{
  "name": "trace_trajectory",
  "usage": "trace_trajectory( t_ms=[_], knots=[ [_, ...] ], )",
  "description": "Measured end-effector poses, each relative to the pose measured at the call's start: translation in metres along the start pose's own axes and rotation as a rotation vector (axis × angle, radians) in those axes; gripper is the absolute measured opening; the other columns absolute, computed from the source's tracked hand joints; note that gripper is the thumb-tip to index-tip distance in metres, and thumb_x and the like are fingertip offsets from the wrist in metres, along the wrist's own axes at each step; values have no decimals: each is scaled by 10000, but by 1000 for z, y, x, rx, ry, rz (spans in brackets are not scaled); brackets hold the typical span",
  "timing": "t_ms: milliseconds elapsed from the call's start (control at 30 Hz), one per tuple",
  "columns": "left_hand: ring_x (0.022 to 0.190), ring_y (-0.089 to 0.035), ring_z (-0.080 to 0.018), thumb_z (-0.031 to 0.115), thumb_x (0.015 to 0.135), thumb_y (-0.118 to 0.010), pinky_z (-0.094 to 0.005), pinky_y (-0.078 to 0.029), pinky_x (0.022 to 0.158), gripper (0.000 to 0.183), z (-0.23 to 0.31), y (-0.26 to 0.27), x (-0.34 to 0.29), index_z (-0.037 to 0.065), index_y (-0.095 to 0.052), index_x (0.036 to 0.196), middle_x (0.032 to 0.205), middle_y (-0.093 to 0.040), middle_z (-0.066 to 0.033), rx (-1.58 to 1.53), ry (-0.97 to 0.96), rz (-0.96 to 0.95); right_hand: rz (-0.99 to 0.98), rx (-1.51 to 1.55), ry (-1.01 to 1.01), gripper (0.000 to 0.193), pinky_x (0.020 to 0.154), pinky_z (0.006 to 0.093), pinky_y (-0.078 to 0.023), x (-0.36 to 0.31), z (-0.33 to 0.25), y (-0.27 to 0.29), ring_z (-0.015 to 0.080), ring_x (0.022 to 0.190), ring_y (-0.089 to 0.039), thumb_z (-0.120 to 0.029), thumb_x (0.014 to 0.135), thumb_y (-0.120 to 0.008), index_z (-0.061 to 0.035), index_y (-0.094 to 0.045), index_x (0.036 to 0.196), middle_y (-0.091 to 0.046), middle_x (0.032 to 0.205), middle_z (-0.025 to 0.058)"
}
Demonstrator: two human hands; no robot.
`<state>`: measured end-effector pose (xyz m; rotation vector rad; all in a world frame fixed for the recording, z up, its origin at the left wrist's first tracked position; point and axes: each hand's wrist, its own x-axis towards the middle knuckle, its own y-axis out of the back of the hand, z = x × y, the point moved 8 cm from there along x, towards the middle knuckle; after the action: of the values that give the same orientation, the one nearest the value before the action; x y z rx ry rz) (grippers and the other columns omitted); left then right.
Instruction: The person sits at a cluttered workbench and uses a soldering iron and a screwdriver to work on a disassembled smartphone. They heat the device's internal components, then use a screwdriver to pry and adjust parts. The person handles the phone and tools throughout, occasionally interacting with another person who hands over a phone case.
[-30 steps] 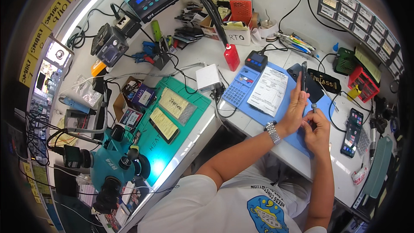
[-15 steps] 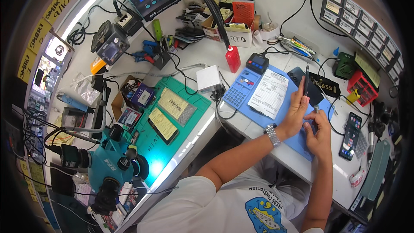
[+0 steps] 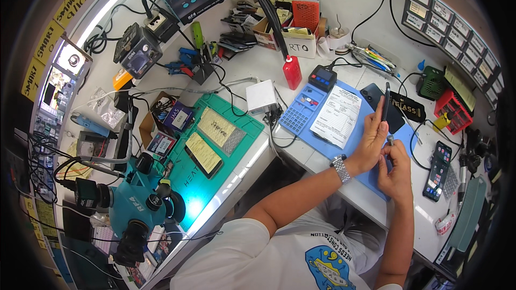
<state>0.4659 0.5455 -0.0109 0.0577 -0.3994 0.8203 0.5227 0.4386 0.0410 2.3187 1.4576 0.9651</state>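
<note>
Slightly farther right in view than before, the dark phone [image 3: 386,103] stands edge-on along the fingers of the left hand [image 3: 371,141], closed on it; the right hand's [image 3: 394,173] fingers curl inward, their hold unclear.

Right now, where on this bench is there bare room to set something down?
Bare white tabletop lies between the right forearm and the lit smartphone; another patch sits between the red bottle and the pile of dark flat items. Crowded: around the teal microscope, and around the left hand, near the paper form and flat-lying dark phone.
</note>
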Motion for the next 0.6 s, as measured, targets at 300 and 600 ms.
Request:
trace_trajectory(
  t_ms=[300,600],
  knots=[
    [1237,-528,-194,422,1217,-343,-349,-462,1118,690,-13,3,0,190,-35,1789,1464,-440,-127,48,59,-41,22,-152,36,144,720,462,-431,1,2,-11,382,808,-505,39,824,-620,12,-505,906,-499,893,181],
    [1281,-651,-226,544,1180,-393,-416,-580,1043,624,-25,20,0,171,-311,1673,1416,-603,-118,-544,220,220,137,-337,26,177,771,580,-454,0,17,1,473,855,-539,-6,779,-603,37,-512,925,-517,916,249]
  ],
)
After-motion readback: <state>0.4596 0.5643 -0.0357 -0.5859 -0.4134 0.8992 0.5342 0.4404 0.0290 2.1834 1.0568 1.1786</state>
